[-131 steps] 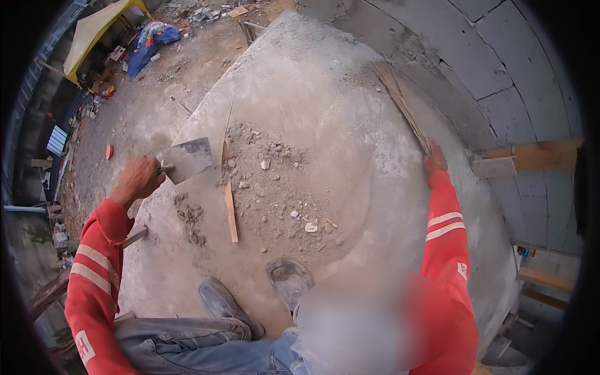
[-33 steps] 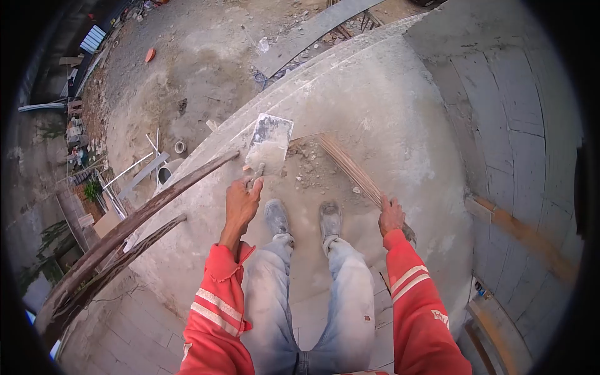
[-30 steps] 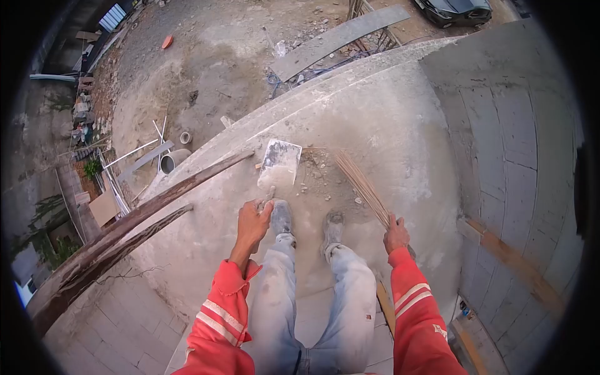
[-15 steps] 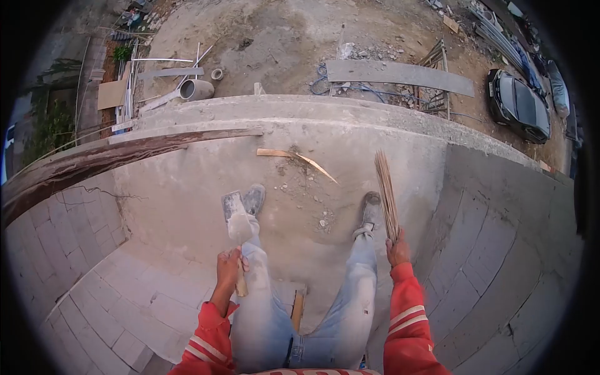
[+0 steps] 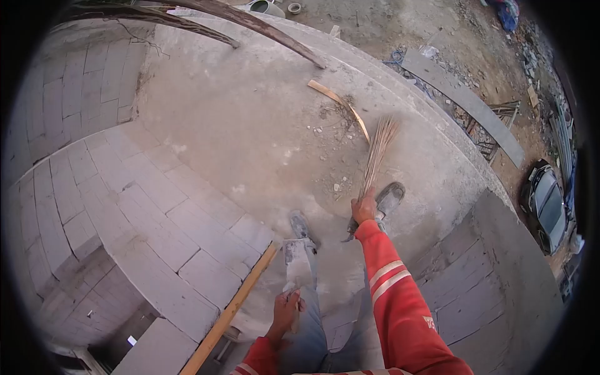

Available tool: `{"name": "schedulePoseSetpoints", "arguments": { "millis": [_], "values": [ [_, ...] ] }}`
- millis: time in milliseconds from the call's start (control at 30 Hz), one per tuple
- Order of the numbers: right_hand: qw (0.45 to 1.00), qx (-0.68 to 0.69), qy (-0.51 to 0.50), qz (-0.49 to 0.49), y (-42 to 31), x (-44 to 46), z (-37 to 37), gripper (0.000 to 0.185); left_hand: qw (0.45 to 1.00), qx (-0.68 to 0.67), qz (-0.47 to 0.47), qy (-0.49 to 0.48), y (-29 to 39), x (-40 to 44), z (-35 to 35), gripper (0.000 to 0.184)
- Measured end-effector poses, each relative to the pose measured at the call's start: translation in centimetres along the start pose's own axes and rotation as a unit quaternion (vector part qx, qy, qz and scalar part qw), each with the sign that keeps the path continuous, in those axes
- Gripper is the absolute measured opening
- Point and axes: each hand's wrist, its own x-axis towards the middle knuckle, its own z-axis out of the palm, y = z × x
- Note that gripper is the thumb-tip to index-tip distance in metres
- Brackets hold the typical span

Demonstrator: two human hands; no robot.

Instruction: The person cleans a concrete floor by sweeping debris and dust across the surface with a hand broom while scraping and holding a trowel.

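My left hand (image 5: 287,309) is closed around the handle of a trowel (image 5: 298,262), low in the view. The trowel's pale, mortar-crusted blade points away from me, over my left leg. My right hand (image 5: 364,207) grips a stick broom (image 5: 378,153), a bundle of thin brown twigs. Its bristles fan out away from me, blurred at the tips, beside a patch of rubble (image 5: 334,140) on the concrete floor (image 5: 231,131). Whether the tips touch the floor I cannot tell. A thin, bent strip of wood (image 5: 344,103) lies along the rubble.
Light block walls (image 5: 162,215) rise on the left, with another wall (image 5: 462,281) at lower right. A long timber (image 5: 228,306) runs by my left arm. Rough poles (image 5: 262,28) cross the far left. Past the floor's edge, a parked car (image 5: 545,206) stands on lower ground.
My view has turned left, bringing more of the block wall and the timber into sight. The broom has swung inward to the rubble. The trowel stays in my left hand.
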Motion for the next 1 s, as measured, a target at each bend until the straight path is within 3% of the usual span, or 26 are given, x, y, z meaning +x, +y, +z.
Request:
{"name": "schedulePoseSetpoints", "arguments": {
  "millis": [67, 167, 300, 367, 400, 533, 633, 700, 800, 1000],
  "values": [
    [0.999, 0.018, 0.023, -0.036, -1.0, -1.6, 1.3, 0.089, 1.0, -0.007, -0.002, 0.022, -2.6, -0.1, -0.3, 0.031],
    [0.979, -0.006, 0.154, -0.134, 1.2, -4.7, 3.2, 0.076, 0.999, -0.049, 0.006, 0.021, -4.9, -0.2, -1.6, 0.031],
    [0.989, 0.033, 0.124, 0.076, 9.2, -5.1, 5.3, 0.058, 0.991, -0.13, 0.019, 0.003, -7.7, 3.2, -2.0, 0.029],
    [0.978, 0.052, 0.153, 0.13, 11.9, -5.2, 6.6, 0.055, 0.986, -0.158, 0.046, 0.015, -9.8, 6.3, -2.5, 0.029],
    [0.969, 0.011, 0.219, 0.109, 17.2, -2.6, 9.5, 0.049, 0.982, -0.177, 0.058, 0.027, -11.1, 8.3, -2.3, 0.029],
    [0.965, -0.056, 0.178, 0.184, 22.1, 0.0, 17.1, 0.069, 0.948, -0.279, 0.036, 0.15, -13.6, 14.2, -2.0, 0.032],
    [0.985, -0.054, 0.089, 0.14, 21.5, 2.1, 24.6, 0.083, 0.908, -0.36, 0.01, 0.214, -15.1, 15.5, -2.4, 0.032],
    [0.991, -0.067, 0.107, 0.051, 16.9, 1.5, 27.8, 0.084, 0.899, -0.373, -0.039, 0.226, -15.6, 16.6, -3.3, 0.031],
    [0.989, -0.05, 0.137, 0.004, 18.1, 4.0, 33.3, 0.082, 0.883, -0.4, -0.093, 0.225, -15.5, 17.0, -4.3, 0.031],
    [0.975, -0.183, 0.069, -0.105, 8.6, 2.6, 37.1, 0.086, 0.889, -0.401, -0.094, 0.202, -13.4, 17.9, -6.7, 0.031]
  ]
}}
